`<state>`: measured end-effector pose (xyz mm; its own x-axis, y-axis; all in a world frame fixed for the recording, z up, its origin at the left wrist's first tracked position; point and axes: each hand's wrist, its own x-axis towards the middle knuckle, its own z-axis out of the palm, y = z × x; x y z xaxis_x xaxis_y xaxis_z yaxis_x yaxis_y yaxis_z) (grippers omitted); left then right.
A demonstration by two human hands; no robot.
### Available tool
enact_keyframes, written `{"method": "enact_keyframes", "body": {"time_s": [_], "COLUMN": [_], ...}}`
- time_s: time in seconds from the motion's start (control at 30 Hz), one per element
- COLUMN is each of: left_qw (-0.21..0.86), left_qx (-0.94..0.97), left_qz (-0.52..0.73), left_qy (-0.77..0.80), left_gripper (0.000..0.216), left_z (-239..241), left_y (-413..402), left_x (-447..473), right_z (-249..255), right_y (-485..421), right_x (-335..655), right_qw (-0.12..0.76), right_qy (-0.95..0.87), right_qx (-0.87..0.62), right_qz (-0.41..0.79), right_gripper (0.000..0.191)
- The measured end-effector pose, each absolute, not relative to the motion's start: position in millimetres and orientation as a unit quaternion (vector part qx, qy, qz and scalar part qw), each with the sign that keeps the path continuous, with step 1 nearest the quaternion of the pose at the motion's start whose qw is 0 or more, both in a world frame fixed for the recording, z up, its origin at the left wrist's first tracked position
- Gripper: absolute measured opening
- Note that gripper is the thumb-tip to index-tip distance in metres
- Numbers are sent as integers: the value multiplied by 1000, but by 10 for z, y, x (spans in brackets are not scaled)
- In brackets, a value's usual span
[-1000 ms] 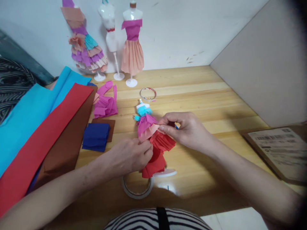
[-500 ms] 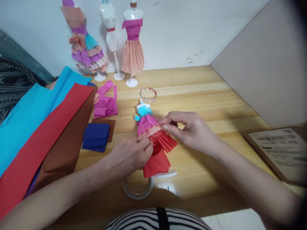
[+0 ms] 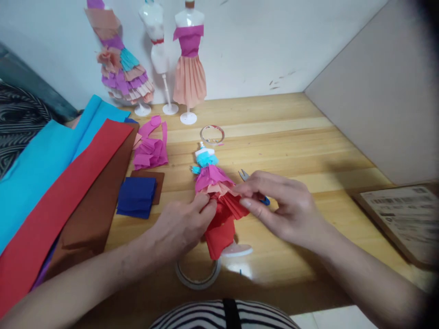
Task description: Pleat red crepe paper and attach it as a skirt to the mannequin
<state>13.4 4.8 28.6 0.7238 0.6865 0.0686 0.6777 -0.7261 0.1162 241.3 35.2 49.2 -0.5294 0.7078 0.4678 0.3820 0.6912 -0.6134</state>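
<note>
A small mannequin (image 3: pixel 205 153) lies tilted on the table, wearing a layered crepe paper dress with a turquoise top, a magenta layer (image 3: pixel 212 177) and a peach layer (image 3: pixel 219 188). Below these, a gathered red crepe paper strip (image 3: pixel 221 230) hangs over the lower part, near the stand's white base (image 3: pixel 237 249). My left hand (image 3: pixel 187 221) is closed, pinching the red strip at its upper left edge. My right hand (image 3: pixel 284 203) holds the strip's right side between thumb and index finger. Scissors (image 3: pixel 244 174) with blue handles lie partly hidden behind my right hand.
Tape rolls lie in front (image 3: pixel 198 285) and behind (image 3: pixel 212 135). Three mannequins (image 3: pixel 190 77) stand along the wall. At left are red (image 3: pixel 68 196) and turquoise paper sheets, folded blue paper (image 3: pixel 136 196) and magenta pieces (image 3: pixel 151 153). A cardboard parcel (image 3: pixel 398 219) sits at right.
My right hand has moved slightly down and right, uncovering the scissors. My left hand has shifted slightly up and left. The red strip's loose end has swung, showing more of the white base.
</note>
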Motion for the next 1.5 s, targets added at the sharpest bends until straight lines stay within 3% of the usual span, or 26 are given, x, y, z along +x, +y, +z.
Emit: {"method": "enact_keyframes", "body": {"time_s": [0.13, 0.27, 0.43, 0.67, 0.9, 1.5], "left_qw": [23, -68, -183, -208, -199, -243], "left_qx": [937, 948, 943, 951, 957, 954], "left_qz": [58, 66, 77, 101, 77, 84], "left_qy": [343, 304, 266, 206, 197, 153], "left_gripper": [29, 23, 30, 29, 31, 37], "left_z": [306, 339, 345, 386, 405, 367], "left_y": [39, 19, 23, 39, 43, 24], "left_x": [123, 97, 46, 29, 62, -129], "right_z": [484, 532, 569, 626, 612, 562], "right_y": [286, 355, 461, 471, 490, 533], "right_x": [2329, 2211, 2119, 2132, 2148, 2137], "right_qw": [340, 243, 161, 166, 111, 121], "right_qy": [-887, -932, -950, -935, -936, -928], "right_qx": [-272, -262, -259, -287, -294, -288], "right_qz": [154, 66, 63, 124, 157, 203], "right_gripper": [16, 27, 26, 24, 22, 22]}}
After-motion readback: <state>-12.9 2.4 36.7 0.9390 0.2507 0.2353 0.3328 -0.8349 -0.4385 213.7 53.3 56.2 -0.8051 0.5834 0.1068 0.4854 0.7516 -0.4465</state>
